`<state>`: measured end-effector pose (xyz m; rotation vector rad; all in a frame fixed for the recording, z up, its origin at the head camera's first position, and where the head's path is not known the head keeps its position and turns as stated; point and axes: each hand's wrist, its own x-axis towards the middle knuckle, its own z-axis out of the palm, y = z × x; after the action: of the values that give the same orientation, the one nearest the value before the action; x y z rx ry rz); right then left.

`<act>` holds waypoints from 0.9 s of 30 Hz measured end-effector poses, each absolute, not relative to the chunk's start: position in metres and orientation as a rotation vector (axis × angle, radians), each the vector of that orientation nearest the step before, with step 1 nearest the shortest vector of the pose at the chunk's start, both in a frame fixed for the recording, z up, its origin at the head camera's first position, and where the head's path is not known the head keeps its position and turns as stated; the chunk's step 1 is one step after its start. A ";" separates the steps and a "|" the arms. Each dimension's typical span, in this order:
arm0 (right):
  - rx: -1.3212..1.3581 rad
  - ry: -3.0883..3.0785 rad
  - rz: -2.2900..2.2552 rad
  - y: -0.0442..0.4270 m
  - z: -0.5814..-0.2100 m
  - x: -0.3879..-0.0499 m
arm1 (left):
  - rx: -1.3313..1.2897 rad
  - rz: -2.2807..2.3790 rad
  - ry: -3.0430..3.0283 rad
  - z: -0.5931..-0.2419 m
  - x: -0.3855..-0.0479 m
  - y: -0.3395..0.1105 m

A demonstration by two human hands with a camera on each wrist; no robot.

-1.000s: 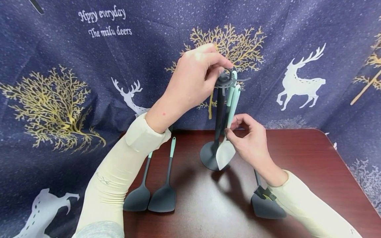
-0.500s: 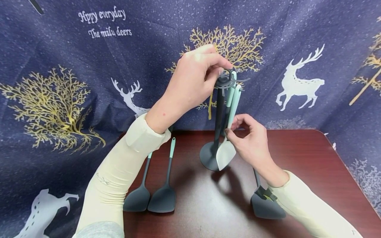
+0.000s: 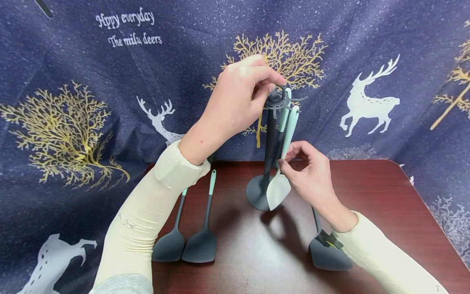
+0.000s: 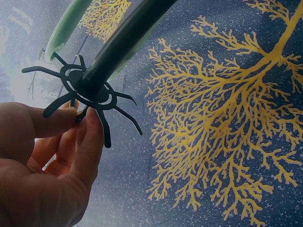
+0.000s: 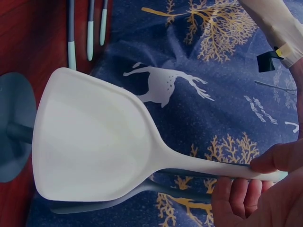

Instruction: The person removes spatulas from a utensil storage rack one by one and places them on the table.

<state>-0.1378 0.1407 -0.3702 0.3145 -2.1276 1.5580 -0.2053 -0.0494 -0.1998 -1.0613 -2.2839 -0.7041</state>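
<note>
1. Item in work: a white spatula [image 3: 278, 191] with a green handle, just to the right of the black stand [image 3: 269, 151], off the table.
2. Long axis: close to upright, handle end up, blade down. In the head view it runs roughly alongside the post, with a slight lean of the handle end toward the right.
3. Right hand [image 3: 312, 173]: thumb and fingertips pinch the shaft just above the blade, from the right side. Grip confirmed in the right wrist view.
4. Left hand [image 3: 238, 92]: reaches in from the left; thumb and fingers pinch the loop atop the stand, above the ring of hooks [image 3: 275, 103]. My reading: it steadies the stand.
5. Key relation, judged: handle end against hook. The handle end sits at the right side of the ring, beside a hook tip; whether the hook passes through the hole, I cannot tell.
6. Nearer hand: left fingertips lie closer to the handle end, but the right hand alone holds the spatula, so alignment appears to rest with it.
7. Neighbour: a dark spatula [image 3: 281, 122] with a green handle is upright at the ring, just behind the white one; judged a possible snag.
</note>
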 end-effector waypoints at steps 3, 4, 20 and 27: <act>0.320 -2.128 1.558 0.141 -0.370 -0.137 | -1.060 -0.707 -2.282 -0.200 -0.205 -0.049; 0.321 -2.130 1.556 0.141 -0.369 -0.137 | -1.061 -0.707 -2.282 -0.200 -0.205 -0.049; 0.335 -2.130 1.563 0.145 -0.367 -0.133 | -1.061 -0.710 -2.283 -0.200 -0.205 -0.049; 0.331 -2.140 1.530 0.146 -0.367 -0.132 | -1.064 -0.707 -2.279 -0.200 -0.205 -0.050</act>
<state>-0.1321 0.1458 -0.3666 0.3305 -2.1395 1.5304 -0.2051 -0.0497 -0.2000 -1.0643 -2.2794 -0.7065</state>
